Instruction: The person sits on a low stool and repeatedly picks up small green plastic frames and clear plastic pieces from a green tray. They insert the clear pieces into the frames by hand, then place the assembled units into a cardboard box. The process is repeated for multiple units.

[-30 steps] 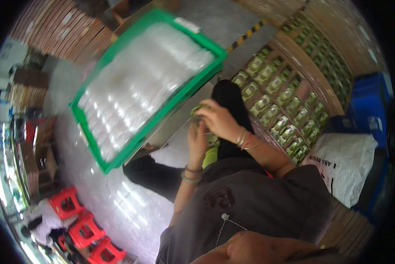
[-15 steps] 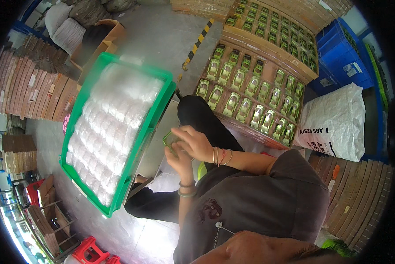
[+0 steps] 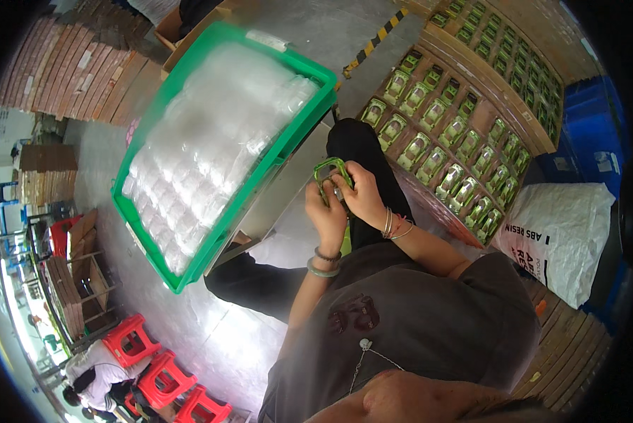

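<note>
Both hands hold a bright green toy car body (image 3: 332,166) in front of my torso, beside the near edge of the tray. Its open, frame-like end sticks up past my fingers; the rest is largely hidden. My left hand (image 3: 326,215) grips it from the near left side, fingers closed on it. My right hand (image 3: 363,192) closes on the other side, with its fingers bent over the middle. To the left, a green tray (image 3: 266,169) holds rows of small whitish, clear-looking pieces (image 3: 189,166), partly blurred by glare.
Cardboard trays (image 3: 482,125) of green toy cars stand at the right, by blue bins (image 3: 590,130) and a white sack (image 3: 560,236). Stacked cardboard (image 3: 70,67) rises far left. Red stools (image 3: 163,379) and another person (image 3: 99,374) are at lower left.
The view has shifted, so the tray and hands appear differently placed. The toy car body is turned up and shows more between my hands. Stools and a person now show at lower left.
</note>
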`<control>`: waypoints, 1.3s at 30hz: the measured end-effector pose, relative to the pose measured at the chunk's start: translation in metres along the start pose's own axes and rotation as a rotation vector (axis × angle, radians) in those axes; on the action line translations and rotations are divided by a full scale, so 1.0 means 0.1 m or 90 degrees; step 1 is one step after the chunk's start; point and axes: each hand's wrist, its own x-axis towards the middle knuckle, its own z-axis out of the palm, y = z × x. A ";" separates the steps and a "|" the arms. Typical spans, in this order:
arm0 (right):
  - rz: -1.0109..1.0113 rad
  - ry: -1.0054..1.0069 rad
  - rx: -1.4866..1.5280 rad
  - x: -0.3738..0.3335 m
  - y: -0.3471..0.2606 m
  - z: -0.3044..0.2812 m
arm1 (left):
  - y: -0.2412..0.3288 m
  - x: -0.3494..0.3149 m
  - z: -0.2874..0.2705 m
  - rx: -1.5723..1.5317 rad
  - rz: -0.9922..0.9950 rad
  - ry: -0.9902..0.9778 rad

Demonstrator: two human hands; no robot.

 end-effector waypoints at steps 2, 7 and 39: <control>-0.025 0.027 0.015 -0.01 0.00 0.03 | 0.03 0.00 0.01 -0.059 -0.049 -0.002; 0.116 -0.034 0.075 -0.11 0.08 -0.01 | -0.02 -0.01 0.03 -0.126 -0.095 -0.025; 0.572 0.330 -0.567 1.17 3.21 -3.67 | -0.38 -0.36 -0.65 -0.067 -0.346 -0.173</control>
